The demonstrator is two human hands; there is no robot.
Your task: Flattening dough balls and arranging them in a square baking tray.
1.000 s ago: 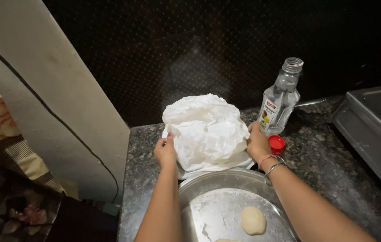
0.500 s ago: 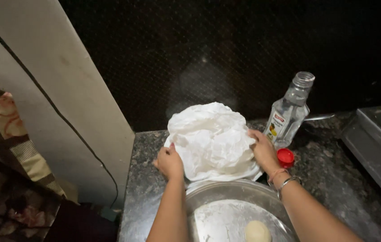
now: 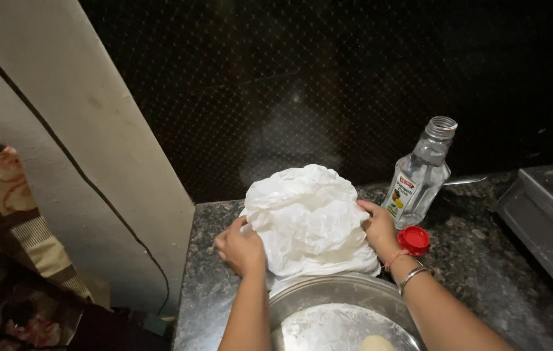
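**Both hands on a crumpled white bag at the back of the counter**

We hold a white plastic bag (image 3: 308, 221) between our two hands. It is thin and heavily creased, bunched into a rounded mound with folds and ridges all over its top, and it is full enough to stand up on its own. Light catches the wrinkles, so it looks almost paper-like; what is inside it we cannot tell.

The bag sits toward the back left of the dark speckled stone counter (image 3: 484, 273), close to the black dotted wall behind it and not far from the counter's left edge, where a pale wall runs down at a slant. Its lower side touches or overlaps the far rim of a round steel tray (image 3: 348, 286) that lies at the counter's near edge.

Our left hand (image 3: 242, 248) presses against the bag's left side, fingers curled in and gripping a fold of the plastic. Our right hand (image 3: 378, 227) is on the bag's right side, fingers bent around the bulge and grasping it; a red thread and a metal bangle circle that wrist.

In the tray lies a dusting of flour and a pale dough ball (image 3: 378, 342), partly cut off by the frame. Just beside our right wrist lies a red cap (image 3: 413, 240), and behind it stands an uncapped clear glass bottle (image 3: 421, 174). A steel stove (image 3: 552, 221) occupies the counter's right end.
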